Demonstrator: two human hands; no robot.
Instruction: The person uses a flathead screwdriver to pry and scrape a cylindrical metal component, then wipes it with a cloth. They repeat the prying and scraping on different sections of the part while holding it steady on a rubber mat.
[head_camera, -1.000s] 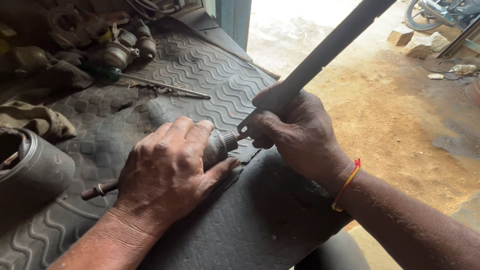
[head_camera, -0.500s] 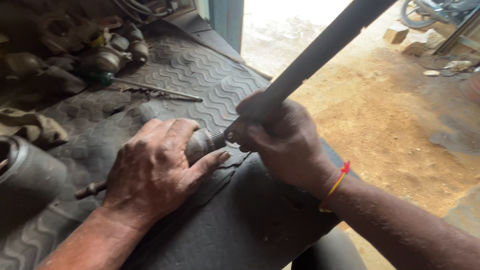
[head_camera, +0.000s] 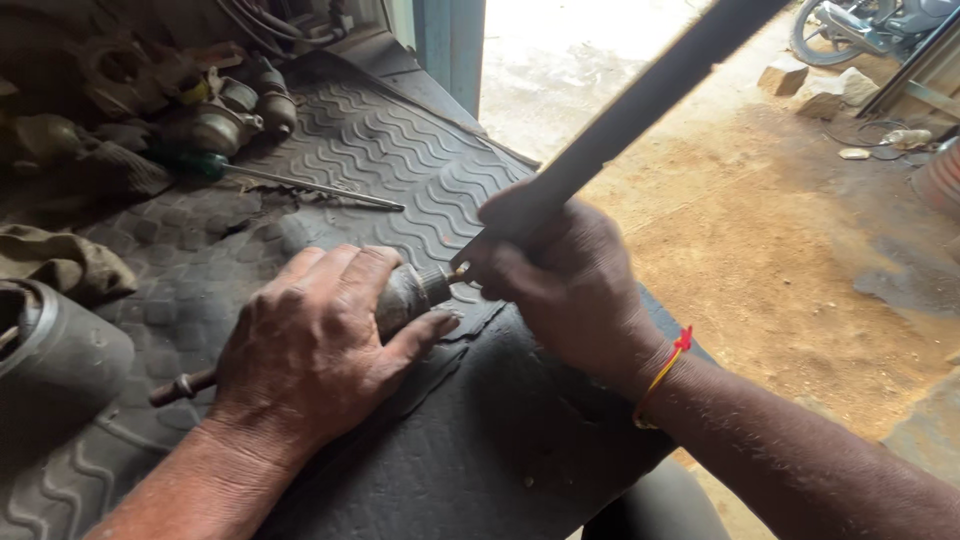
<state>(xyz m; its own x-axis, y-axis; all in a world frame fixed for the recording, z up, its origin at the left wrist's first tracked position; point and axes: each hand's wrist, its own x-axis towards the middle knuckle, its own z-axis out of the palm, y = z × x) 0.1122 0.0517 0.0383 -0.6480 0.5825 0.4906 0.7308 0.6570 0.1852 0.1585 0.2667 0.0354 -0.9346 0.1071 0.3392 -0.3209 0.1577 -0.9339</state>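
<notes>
Both hands clench: left hand (head_camera: 310, 350) hides the metal part (head_camera: 405, 298); right hand (head_camera: 560, 275) grips a cut-off bar (head_camera: 650, 100).

Work surface: a dark rubber mat (head_camera: 400, 160) with a raised wavy tread, worn and grimy, covering the bench out to its front edge. Lying directly on it: a screwdriver (head_camera: 290, 182) with a green handle, shaft pointing right; a cluster of greasy metal parts (head_camera: 215, 105) at the far left; a crumpled rag (head_camera: 60, 262) at the left edge; a dark cylindrical part (head_camera: 55, 365) at near left. Beyond the edge, a bare dirt floor (head_camera: 780, 230).
</notes>
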